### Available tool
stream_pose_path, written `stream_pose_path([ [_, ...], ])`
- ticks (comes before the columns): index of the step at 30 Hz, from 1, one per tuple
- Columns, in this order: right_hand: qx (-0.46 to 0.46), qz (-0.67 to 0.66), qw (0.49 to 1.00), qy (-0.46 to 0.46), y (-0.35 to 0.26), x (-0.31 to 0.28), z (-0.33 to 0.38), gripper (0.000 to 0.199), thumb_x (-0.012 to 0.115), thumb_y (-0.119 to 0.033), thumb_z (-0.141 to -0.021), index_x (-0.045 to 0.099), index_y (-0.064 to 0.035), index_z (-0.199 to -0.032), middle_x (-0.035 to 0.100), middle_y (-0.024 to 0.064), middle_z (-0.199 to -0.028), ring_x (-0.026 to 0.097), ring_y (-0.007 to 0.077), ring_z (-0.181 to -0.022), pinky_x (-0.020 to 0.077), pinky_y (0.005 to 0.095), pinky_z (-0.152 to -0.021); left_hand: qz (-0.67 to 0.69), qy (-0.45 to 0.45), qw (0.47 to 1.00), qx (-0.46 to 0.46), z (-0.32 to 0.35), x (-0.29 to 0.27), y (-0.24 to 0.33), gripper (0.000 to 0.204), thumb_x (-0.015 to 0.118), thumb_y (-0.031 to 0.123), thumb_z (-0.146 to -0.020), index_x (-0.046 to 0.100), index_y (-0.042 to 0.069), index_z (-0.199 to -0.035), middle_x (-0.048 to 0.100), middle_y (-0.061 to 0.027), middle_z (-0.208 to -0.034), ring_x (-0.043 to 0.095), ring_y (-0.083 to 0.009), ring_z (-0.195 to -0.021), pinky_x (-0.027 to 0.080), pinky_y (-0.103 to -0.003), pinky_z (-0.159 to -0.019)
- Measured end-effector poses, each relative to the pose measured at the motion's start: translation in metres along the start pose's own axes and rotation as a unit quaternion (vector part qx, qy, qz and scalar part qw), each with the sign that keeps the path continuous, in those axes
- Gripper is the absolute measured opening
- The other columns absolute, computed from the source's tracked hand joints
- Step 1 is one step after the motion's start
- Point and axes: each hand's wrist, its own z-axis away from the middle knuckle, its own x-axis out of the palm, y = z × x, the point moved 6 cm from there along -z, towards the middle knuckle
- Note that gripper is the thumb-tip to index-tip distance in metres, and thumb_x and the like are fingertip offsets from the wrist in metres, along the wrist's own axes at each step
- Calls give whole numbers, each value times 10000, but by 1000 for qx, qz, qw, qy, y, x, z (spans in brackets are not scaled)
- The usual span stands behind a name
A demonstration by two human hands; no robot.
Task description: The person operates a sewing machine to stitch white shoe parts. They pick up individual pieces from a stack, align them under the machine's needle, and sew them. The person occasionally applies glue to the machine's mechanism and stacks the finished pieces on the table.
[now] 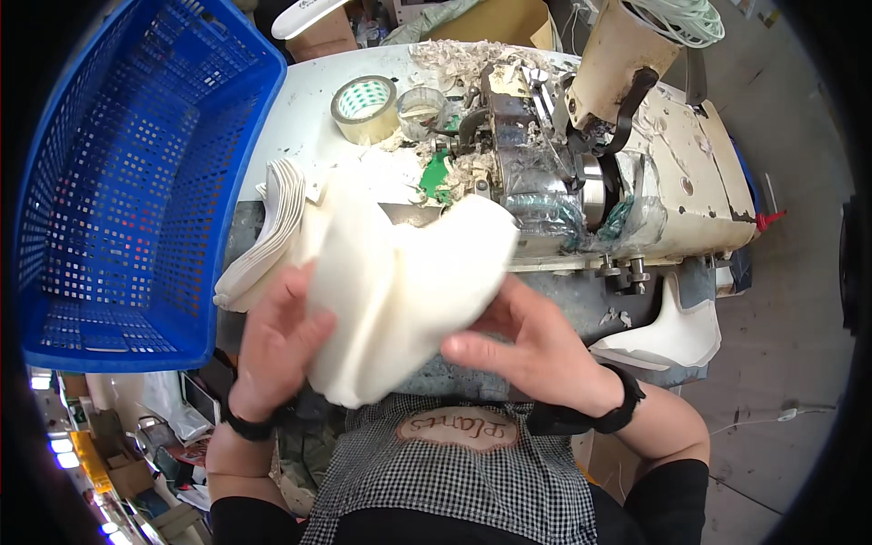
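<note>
In front of my body I hold soft white cut pieces (427,282), broad and curved, with one flap folded up on the left side. My left hand (282,336) is closed on the left edge, its thumb lying on the near face. At the right edge is my right hand (531,345), with its thumb in front and its other fingers partly hidden behind the white material. How many layers I hold cannot be made out. A fanned stack of similar white pieces (283,213) lies beyond my left hand.
A blue perforated basket (195,350) stands at the left. Ahead, a cream machine (545,186) with metal parts is littered with pale shavings. A tape roll (363,109) rests on the white tabletop (304,104). More white pieces (668,331) lie at the right edge.
</note>
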Motion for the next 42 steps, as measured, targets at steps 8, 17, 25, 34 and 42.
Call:
stream_pose_path([
  [8,-67,83,994,25,-17,-26,10,221,587,-69,-914,610,37,-1107,681,72,-968,622,100,-847,490,240,-724,-48,-46,994,85,-9,8,19,303,696,157,-835,583,-21,-1053,555,-150,-1194,581,-192,-1001,452,-312,-887],
  [17,-12,24,998,53,-19,-41,19,276,666,-93,-880,609,42,-1115,686,75,-982,621,92,-855,494,234,-741,-159,-251,953,-59,-103,81,9,208,673,158,-878,620,-10,-987,625,10,-735,531,-36,-576,419,-171,-535],
  [25,-42,-65,957,280,9,-77,23,133,615,-143,-927,592,-13,-905,631,-15,-819,519,18,-697,409,177,-658,-258,-189,944,-85,-143,98,2,155,623,136,-898,596,-17,-898,570,4,-594,547,-42,-507,394,-212,-451],
  [34,-27,-80,943,323,8,-96,16,151,625,-151,-922,593,-4,-939,641,-6,-805,540,13,-680,423,167,-621,-324,-194,926,2,-167,110,9,163,603,108,-884,599,-31,-799,568,-33,-553,596,-93,-496,457,-243,-464],
  [42,-24,0,945,326,-15,-138,29,165,653,-133,-900,602,15,-953,655,1,-816,567,29,-694,445,176,-623,-425,-200,861,195,-181,148,11,189,605,133,-821,605,-32,-729,569,-143,-570,609,-275,-518,466,-337,-499],
])
